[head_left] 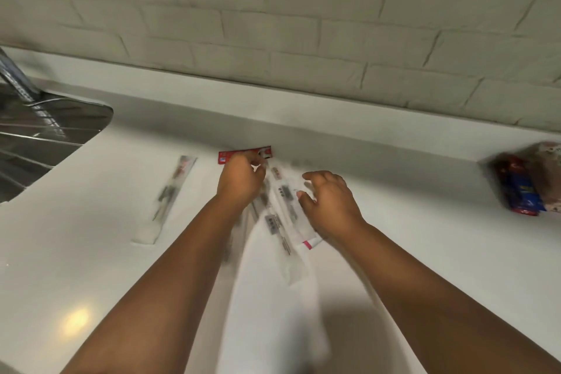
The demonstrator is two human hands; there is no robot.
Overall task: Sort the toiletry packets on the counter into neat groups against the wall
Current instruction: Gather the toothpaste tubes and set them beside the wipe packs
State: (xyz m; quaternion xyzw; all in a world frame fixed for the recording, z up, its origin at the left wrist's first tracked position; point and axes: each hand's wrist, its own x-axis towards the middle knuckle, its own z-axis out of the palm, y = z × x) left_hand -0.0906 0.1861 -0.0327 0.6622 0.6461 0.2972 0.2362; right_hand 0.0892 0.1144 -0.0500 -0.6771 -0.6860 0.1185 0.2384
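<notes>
On the white surface (91,252), the left hand (239,179) pinches a flat red packet (235,155) against the wall at twelve o'clock. The right hand (329,200), fingers curled, holds clear plastic packets (285,215) just right; another clear sleeve (170,191) lies at nine o'clock.

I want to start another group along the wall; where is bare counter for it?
Bare counter runs between the right hand and the red-blue packs. Crowded: clear packets between both hands, red packet at the left hand.

White counter (394,252) with clear packets (285,222), lone packet (170,194), red packet (233,155), wrapped bundle (525,185).
</notes>
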